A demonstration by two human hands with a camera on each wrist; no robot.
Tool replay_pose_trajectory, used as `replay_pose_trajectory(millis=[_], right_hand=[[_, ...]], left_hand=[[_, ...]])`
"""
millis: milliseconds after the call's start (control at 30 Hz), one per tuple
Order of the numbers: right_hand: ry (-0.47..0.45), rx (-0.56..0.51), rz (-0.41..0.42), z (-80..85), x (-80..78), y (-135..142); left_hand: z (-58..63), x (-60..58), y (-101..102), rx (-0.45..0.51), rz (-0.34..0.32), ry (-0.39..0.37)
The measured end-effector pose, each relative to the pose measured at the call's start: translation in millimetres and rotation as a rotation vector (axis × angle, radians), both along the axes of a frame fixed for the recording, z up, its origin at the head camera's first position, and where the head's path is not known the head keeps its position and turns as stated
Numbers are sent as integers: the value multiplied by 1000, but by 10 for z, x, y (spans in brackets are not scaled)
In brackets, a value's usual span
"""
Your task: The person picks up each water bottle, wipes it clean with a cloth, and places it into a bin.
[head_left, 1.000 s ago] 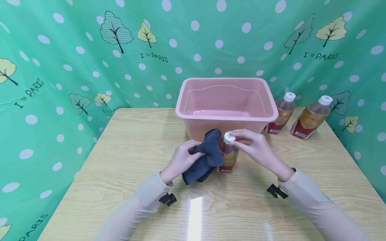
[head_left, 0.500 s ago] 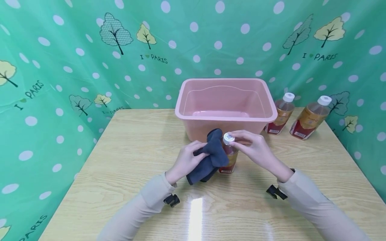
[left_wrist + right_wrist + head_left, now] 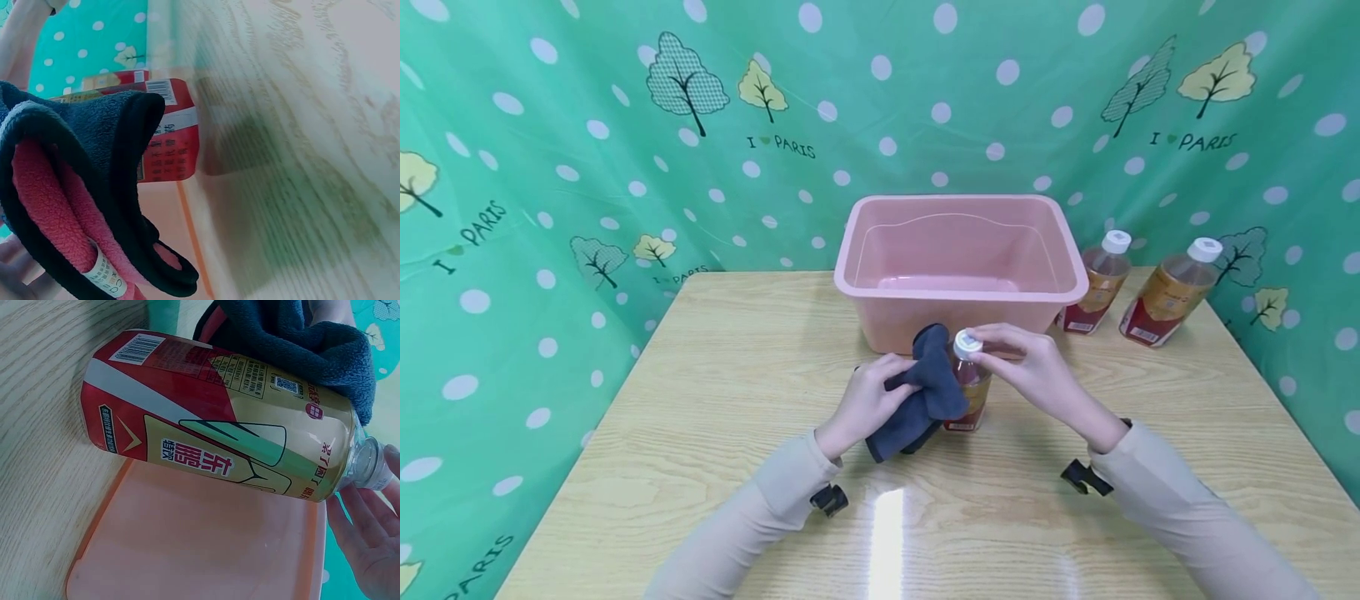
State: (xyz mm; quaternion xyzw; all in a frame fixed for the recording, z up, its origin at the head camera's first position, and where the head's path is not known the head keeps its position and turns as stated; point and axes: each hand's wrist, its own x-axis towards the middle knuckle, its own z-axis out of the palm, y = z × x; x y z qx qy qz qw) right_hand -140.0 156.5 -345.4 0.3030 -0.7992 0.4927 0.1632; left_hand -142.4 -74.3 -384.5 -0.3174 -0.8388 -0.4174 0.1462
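My left hand grips a dark blue cloth, bunched up and lying against the side of a drink bottle. In the left wrist view the cloth shows a pink underside and a small white tag. The bottle stands upright on the table, with a red and gold label and a white cap. My right hand pinches that cap between thumb and fingers. Part of the label is hidden behind the cloth in the head view.
A pink plastic bin stands just behind the bottle. To its right are two more capped bottles, one beside the bin and another near the table's right edge. A green dotted curtain hangs behind the wooden table.
My left hand and the cloth have shifted slightly right, over more of the bottle, mostly in the first half second. My right hand stays on the cap.
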Motion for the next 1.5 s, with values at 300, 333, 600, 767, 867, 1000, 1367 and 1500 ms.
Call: replay_pose_trajectory(millis=[300, 333, 600, 767, 867, 1000, 1367, 1500], right_hand=[[-12, 12, -11, 2, -3, 0], [-13, 11, -11, 4, -3, -1], [-5, -16, 3, 3, -7, -7], [-4, -5, 14, 1, -13, -1], [-10, 1, 21, -2, -17, 2], [-11, -11, 23, -9, -17, 3], [-9, -3, 24, 13, -7, 6], [-23, 13, 12, 8, -6, 12]], left_hand=[[-62, -1, -13, -55, 0, -2], [-70, -2, -14, -61, -1, -6], [-139, -11, -21, -154, -8, -15], [-199, -26, -26, -215, 2, -26], [-228, -40, -26, -246, 11, -37], [-262, -64, -22, -304, 6, -57], [-333, -115, -16, -473, -19, -65], [-356, -117, -3, -541, -15, -97]])
